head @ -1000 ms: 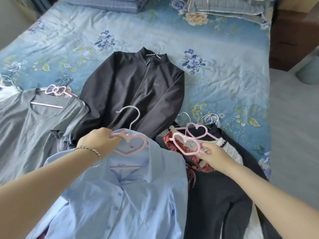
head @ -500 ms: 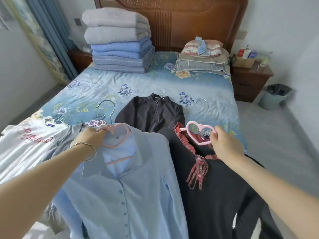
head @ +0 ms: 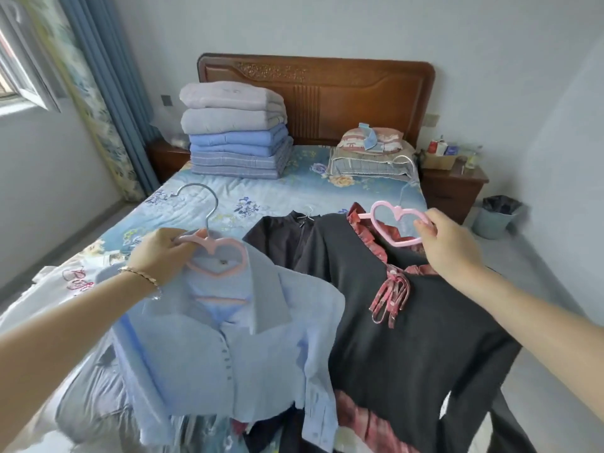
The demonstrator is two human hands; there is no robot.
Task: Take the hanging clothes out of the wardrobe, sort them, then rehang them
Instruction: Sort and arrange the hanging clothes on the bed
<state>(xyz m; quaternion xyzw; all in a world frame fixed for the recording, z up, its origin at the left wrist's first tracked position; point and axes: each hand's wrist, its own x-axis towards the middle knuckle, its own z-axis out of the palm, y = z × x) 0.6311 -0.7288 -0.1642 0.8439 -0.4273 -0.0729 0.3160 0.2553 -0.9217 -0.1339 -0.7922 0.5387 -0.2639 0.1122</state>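
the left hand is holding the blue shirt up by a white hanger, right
No, the hanger is pink, not white. In the head view the left hand grips that pink hanger with the blue shirt hanging from it.

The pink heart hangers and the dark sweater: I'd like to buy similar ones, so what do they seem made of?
Both pink hangers are probably moulded plastic, matte or perhaps flocked: each is a smooth, one-piece heart outline. The hook is thin metal wire with a shiny silver finish. The dark sweater looks like a fine knit, matte and softly draping; the fibre is unclear.
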